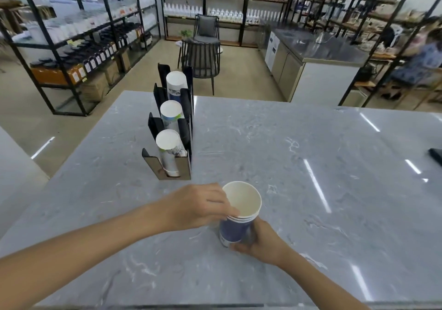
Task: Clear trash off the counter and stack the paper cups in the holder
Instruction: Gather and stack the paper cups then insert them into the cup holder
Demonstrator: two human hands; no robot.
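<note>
The cup holder [171, 128] stands on the counter [311, 166] ahead and to the left of my grip, its 3 slots each holding a slanted sleeve of cups with the white bottoms tilted up toward me. My left hand [198, 205] reaches in palm down, fingertips pinching the rim of the nested blue cups [238, 221], whose long axis is upright, mouth up. My right hand [262, 240] cups their base from below, fingers wrapped closed around it, so the left hand lies nearer the holder.

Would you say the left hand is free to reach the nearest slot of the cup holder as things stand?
Probably not at once: the left hand is gripping the rim of the blue cup stack, which the right hand steadies. The counter between it and the cup holder is bare, though.
</note>
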